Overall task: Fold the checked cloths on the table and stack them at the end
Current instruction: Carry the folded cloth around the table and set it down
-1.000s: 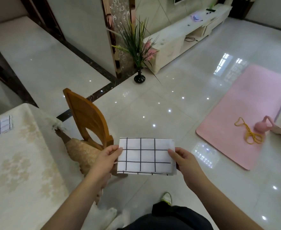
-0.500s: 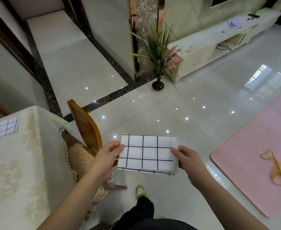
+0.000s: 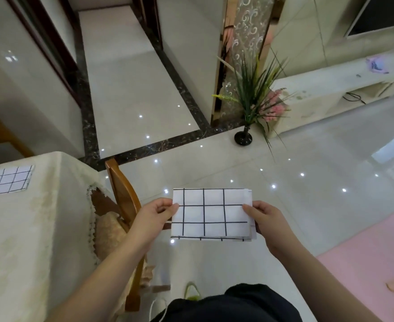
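Your left hand (image 3: 153,216) pinches the left edge of the folded checked cloth (image 3: 212,213), thumb on top, fingers curled under. Your right hand (image 3: 264,220) does the same on the right edge. Both are clamped on the fabric; neither is free.

Cloth pos.: held flat in the air over the glossy floor tiles (image 3: 307,205), off the table (image 3: 24,228) and to its right, beyond the wooden chair (image 3: 121,196). Folded to a compact rectangle w/ several layers. The lower and right edges show layer ends slightly staggered, so alignment is approx., not exact.

Change vs. 1 s ago: grip and fold look the same, cloth sits at the same spot between your hands. What differs is the view: it has swung left, so the table corner w/ a second checked cloth (image 3: 5,180) lying flat on it now takes more of the frame, and the pink mat (image 3: 365,263) has slid to the right edge. The potted grass plant (image 3: 254,101) has also shifted right of centre.

Assessment: folding of this piece appears done; you seem to be turning toward the table to set it down. The piece on the table is the likely stack base, though whether it is fully folded can't be told from here.

Next req.: carry it over the chair back w/o letting the loose lower layers drop open, then square it on the stack.
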Motion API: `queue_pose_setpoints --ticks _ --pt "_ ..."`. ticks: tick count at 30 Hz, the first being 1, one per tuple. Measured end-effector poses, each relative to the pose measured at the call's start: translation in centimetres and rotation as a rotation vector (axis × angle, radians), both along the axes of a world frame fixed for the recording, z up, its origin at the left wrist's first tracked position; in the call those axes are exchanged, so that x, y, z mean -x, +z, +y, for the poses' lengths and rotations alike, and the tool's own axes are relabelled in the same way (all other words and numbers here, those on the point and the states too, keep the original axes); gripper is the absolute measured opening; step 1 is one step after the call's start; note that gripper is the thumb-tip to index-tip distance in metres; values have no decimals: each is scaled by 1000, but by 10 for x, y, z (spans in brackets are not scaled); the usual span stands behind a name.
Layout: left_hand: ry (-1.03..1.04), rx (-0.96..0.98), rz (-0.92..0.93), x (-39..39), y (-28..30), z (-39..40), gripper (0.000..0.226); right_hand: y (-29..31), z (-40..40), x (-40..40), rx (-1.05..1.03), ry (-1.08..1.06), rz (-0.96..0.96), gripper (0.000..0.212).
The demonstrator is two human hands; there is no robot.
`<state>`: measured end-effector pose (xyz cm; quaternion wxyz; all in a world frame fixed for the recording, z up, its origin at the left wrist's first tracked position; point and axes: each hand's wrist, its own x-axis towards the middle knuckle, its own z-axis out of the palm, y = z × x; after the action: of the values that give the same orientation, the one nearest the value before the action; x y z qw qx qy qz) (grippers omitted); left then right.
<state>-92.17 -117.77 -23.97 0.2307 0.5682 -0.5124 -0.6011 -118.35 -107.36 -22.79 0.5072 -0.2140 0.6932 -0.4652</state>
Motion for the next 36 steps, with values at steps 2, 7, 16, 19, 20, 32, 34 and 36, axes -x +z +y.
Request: queue_pose_setpoints --ticks 2,7,16,19,20,32,34,36 --pt "27 -5 -13 8 -3 -14 15 -4 -21 10 -17 35 -3 13" --pt "119 -59 -34 34 -13 -51 12 -13 -83 45 -39 140 -7 12" --pt "355 -177 85 79 2 -104 22 -18 -198 99 -36 384 -67 13" --pt "426 -166 82 83 4 -114 23 -18 -229 102 -39 441 -80 13" --pt "449 -159 81 83 4 -116 23 -18 -239 101 -36 461 -85 13" --pt "708 -159 186 34 -3 -180 21 -17 -365 38 -42 652 -10 13" --pt "725 -139 189 20 -7 -199 19 -15 -390 23 -39 667 15 13" --pt "752 -110 206 7 -8 -218 18 -13 -416 6 -33 677 22 12"
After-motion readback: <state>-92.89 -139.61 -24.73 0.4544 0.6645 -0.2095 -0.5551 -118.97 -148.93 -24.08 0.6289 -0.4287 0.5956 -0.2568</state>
